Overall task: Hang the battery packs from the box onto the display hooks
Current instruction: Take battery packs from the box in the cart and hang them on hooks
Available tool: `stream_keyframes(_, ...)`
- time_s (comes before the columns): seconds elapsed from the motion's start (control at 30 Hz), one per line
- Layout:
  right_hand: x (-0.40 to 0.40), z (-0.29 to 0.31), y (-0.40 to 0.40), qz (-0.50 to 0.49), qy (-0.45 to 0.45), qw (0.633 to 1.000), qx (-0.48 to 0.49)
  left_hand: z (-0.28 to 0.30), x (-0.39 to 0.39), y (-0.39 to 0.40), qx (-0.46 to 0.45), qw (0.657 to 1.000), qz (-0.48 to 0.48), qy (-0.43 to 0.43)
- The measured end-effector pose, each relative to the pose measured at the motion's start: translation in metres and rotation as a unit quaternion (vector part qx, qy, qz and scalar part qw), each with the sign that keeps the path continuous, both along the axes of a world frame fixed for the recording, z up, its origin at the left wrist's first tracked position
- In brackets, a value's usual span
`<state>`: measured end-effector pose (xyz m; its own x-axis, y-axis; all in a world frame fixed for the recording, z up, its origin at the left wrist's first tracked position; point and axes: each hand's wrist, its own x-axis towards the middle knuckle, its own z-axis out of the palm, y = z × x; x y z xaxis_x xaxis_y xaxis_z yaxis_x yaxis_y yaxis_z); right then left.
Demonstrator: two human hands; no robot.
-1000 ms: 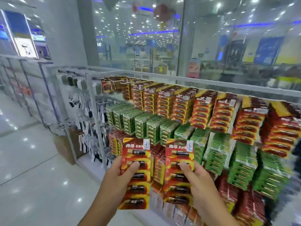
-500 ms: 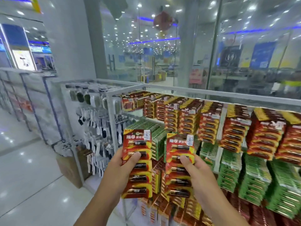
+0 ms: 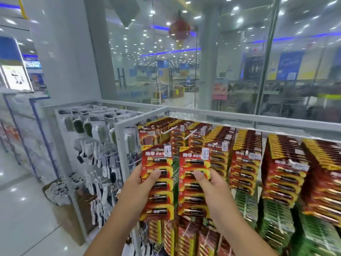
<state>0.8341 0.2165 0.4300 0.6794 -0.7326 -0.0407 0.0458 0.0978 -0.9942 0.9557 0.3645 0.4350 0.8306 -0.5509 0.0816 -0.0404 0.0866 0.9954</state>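
Observation:
My left hand (image 3: pixel 141 183) grips a long red-and-yellow battery pack (image 3: pixel 157 198), thumb across its front. My right hand (image 3: pixel 212 187) holds a second pack of the same kind (image 3: pixel 193 200) right beside it. Both packs stand upright in front of the top left corner of the display rack (image 3: pixel 212 117). White display hooks (image 3: pixel 170 129) stick out of the top row just behind the packs, with red packs (image 3: pixel 245 159) hanging on the hooks to the right. The box is out of view.
Green battery packs (image 3: pixel 276 215) fill the lower right rows. A neighbouring rack of socks and small goods (image 3: pixel 96 150) stands to the left, with a cardboard box (image 3: pixel 68 218) on the floor by it. A glass wall (image 3: pixel 239 71) rises behind the rack.
Both hands have lifted the two packs up toward the rack's top left corner. The view has swung left and upward, so the top hooks sit just behind the packs.

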Motion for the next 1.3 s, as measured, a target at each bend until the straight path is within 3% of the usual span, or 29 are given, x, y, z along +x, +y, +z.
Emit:
stream_keyframes(0.17,0.061,-0.012,-0.017,-0.047,-0.003,0.998,-0.044,-0.007,0.070,-0.034,-0.002,0.999,-0.032,-0.002)
stream_keyframes(0.5,0.132,-0.019,-0.027,-0.135,-0.022,0.991,-0.014,-0.020,0.172,-0.083,0.016,0.994,-0.110,-0.001)
stream_keyframes(0.87,0.145,-0.029,-0.036,-0.166,0.018,0.984,-0.059,-0.032,0.202,-0.114,0.011,0.987,-0.160,-0.021)
stream_keyframes(1.03,0.161,-0.040,-0.053,-0.209,0.023,0.977,-0.048,-0.038,0.210,-0.132,0.003,0.981,-0.193,0.008)
stream_keyframes(1.3,0.202,-0.053,-0.097,-0.309,0.020,0.950,-0.044,-0.043,0.218,-0.184,0.006,0.991,-0.134,0.021)
